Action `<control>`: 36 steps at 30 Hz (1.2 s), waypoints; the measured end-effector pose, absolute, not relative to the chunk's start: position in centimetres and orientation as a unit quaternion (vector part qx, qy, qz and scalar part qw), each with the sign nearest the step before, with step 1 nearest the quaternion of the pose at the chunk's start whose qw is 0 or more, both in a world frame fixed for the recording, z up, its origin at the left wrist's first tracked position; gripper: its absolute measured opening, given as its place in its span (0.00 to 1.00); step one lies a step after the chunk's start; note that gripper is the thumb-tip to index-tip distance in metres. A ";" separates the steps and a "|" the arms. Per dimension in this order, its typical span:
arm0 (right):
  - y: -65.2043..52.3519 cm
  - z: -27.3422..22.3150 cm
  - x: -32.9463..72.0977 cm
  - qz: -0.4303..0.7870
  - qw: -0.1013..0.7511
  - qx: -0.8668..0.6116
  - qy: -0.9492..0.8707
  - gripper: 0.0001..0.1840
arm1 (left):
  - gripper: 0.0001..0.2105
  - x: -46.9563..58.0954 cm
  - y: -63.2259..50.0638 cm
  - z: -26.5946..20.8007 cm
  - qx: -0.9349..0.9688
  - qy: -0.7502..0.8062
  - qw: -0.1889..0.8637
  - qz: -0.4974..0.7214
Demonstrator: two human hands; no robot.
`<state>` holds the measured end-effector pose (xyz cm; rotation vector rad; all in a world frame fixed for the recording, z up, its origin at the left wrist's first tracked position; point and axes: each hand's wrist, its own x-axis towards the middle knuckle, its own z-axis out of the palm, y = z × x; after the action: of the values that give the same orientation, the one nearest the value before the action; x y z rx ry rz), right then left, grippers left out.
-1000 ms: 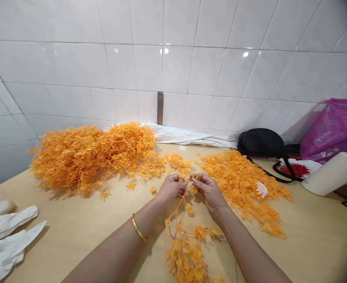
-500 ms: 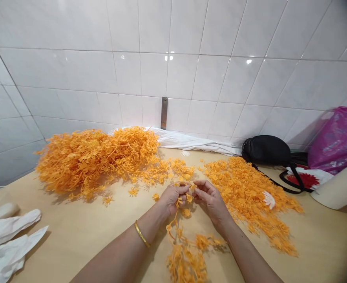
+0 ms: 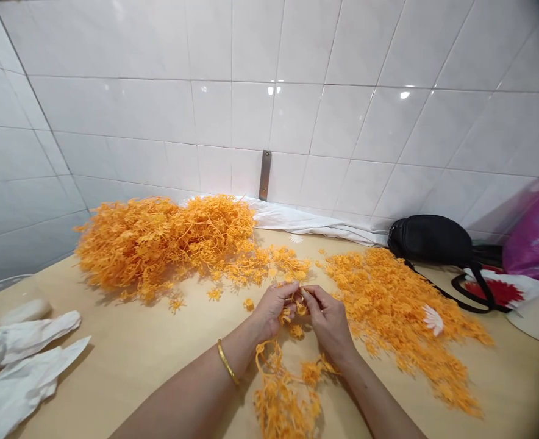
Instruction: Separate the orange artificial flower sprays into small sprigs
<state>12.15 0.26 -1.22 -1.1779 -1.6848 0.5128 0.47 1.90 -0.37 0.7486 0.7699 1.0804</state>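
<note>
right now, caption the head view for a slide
Left hand and right hand pinch an orange sprig, bushy pile at left, flatter pile right.

Gold bangle (image 3: 226, 364), left wrist (image 3: 246, 340); bare forearms (image 3: 191, 384).

My table (image 3: 160, 341) bears an orange bundle (image 3: 160, 247) and loose florets (image 3: 388, 305). A black bag (image 3: 431, 239) lies on it too.

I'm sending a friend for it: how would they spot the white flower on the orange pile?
On the tan table, find the low, broad pile of small orange blossoms beside the right hand. Toward its right side, in front of the rounded black bag, lies the white, narrow-petalled flower. It is the only white piece amid that orange.
</note>
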 end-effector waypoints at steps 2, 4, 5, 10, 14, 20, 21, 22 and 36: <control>0.1 -1.2 11.9 0.176 0.480 -0.488 -0.707 0.12 | 0.09 0.6 2.0 -0.3 0.305 0.374 0.716 0.504; 0.0 -1.4 11.6 0.153 0.470 -0.504 -0.708 0.13 | 0.06 0.7 2.1 -0.1 0.273 0.396 0.710 0.514; 0.0 -1.5 11.5 0.156 0.468 -0.513 -0.702 0.13 | 0.05 0.8 2.1 0.0 0.253 0.398 0.716 0.515; 1.2 -1.8 11.9 0.345 0.548 -0.521 -0.556 0.16 | 0.03 0.7 1.7 0.6 0.206 0.319 0.799 0.466; 2.2 -0.6 13.5 0.413 0.669 -0.508 -0.351 0.16 | 0.06 0.4 1.9 0.1 0.247 0.290 0.809 0.447; 1.4 1.0 12.8 0.482 0.616 -0.474 -0.405 0.20 | 0.07 0.7 2.1 -0.5 0.322 0.372 0.760 0.425; 1.2 1.0 12.7 0.496 0.598 -0.471 -0.418 0.20 | 0.07 0.8 2.0 -0.5 0.340 0.377 0.753 0.420; 1.1 1.0 12.6 0.506 0.577 -0.467 -0.439 0.19 | 0.07 0.9 1.9 -0.4 0.361 0.380 0.744 0.414; 2.7 0.1 13.8 0.389 0.696 -0.515 -0.316 0.15 | 0.08 2.1 0.8 1.0 0.428 0.355 0.724 0.409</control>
<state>13.83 2.70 0.09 -1.1490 -0.7044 0.8679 2.10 0.80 0.97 0.9443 0.7828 0.9028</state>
